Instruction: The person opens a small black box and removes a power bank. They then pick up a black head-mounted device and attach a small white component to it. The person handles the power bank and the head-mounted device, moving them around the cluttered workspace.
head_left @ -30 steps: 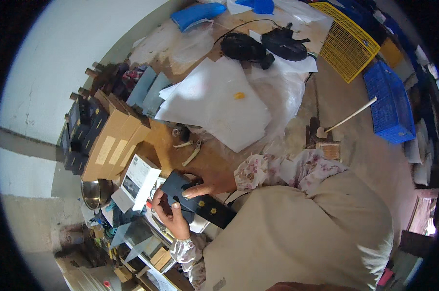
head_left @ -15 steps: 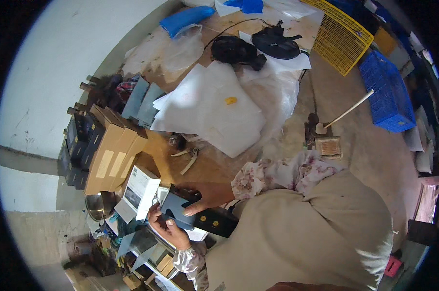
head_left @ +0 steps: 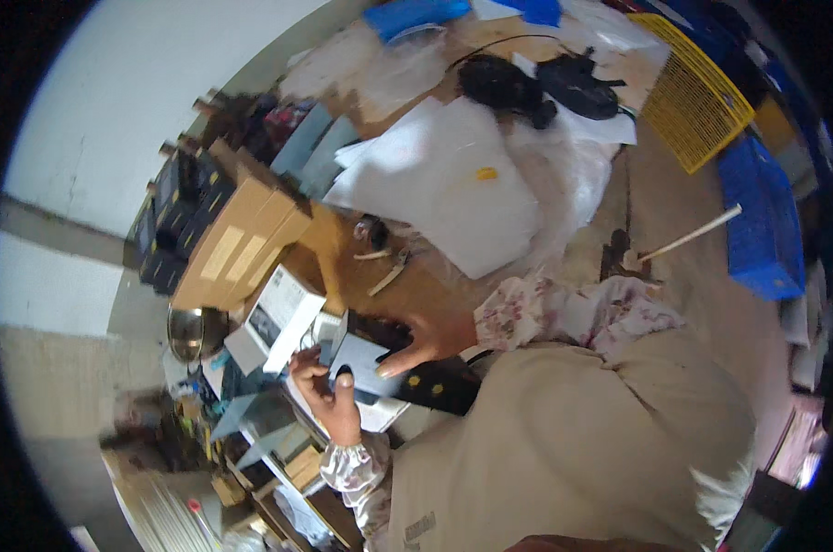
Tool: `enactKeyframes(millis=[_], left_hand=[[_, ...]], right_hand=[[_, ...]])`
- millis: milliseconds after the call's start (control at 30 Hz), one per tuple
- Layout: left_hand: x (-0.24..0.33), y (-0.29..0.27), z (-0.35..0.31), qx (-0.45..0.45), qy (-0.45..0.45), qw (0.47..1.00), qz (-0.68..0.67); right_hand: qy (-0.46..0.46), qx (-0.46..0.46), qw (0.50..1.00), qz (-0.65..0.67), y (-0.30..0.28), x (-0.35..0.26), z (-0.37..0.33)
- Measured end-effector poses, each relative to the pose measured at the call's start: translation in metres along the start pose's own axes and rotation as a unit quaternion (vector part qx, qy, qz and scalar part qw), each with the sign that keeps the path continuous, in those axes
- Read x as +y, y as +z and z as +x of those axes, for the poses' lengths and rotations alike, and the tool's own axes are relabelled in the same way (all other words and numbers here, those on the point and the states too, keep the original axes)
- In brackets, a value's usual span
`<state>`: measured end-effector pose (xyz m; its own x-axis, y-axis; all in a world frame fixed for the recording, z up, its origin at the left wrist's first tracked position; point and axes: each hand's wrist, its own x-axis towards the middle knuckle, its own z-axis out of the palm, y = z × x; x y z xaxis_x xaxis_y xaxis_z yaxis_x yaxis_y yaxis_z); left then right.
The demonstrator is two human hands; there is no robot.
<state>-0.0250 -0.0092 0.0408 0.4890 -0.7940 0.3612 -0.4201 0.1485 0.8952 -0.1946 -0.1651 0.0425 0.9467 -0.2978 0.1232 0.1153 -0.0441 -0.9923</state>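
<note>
A flat grey-blue piece (head_left: pixel 358 362), like a card or pad, lies against a long black box (head_left: pixel 435 388) with yellow marks. My right hand (head_left: pixel 418 342) reaches over from the right, its thumb pressed on the piece and its other fingers partly hidden. My left hand (head_left: pixel 326 397) is at the near-left edge of the piece, thumb raised beside it and fingers loosely bent, with a gap between them. Behind the hands stands an open white printed carton (head_left: pixel 286 313). A white sheet (head_left: pixel 382 416) shows under the work.
Brown cardboard boxes (head_left: pixel 242 247) and stacked black boxes (head_left: pixel 182 207) stand at the left, near a metal bowl (head_left: pixel 186 333). Pliers-like cutters (head_left: pixel 393 269) and white foam sheets (head_left: pixel 453 184) lie beyond. At the right are a yellow crate (head_left: pixel 697 97) and a blue crate (head_left: pixel 757 221).
My view has shifted, so the surroundings sit further right. The grey-blue piece has tilted and looks lighter. My left thumb has come up beside its edge; my right thumb stays on it.
</note>
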Motion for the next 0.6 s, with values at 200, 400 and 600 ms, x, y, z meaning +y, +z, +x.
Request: enactKeyframes(millis=[200, 400, 600], left_hand=[[0.003, 0.018, -0.011, -0.015, -0.095, 0.982, -0.161], [-0.020, 0.036, -0.056, -0.017, -0.246, 0.897, -0.367], [-0.025, 0.047, -0.057, -0.069, -0.158, 0.943, -0.284]], right_hand=[[0.020, 0.030, 0.999, 0.007, -0.002, -0.009, -0.001], [0.055, 0.064, 0.996, 0.035, 0.006, -0.001, 0.000], [0.196, 0.047, 0.977, -0.074, 0.002, 0.001, -0.002]])
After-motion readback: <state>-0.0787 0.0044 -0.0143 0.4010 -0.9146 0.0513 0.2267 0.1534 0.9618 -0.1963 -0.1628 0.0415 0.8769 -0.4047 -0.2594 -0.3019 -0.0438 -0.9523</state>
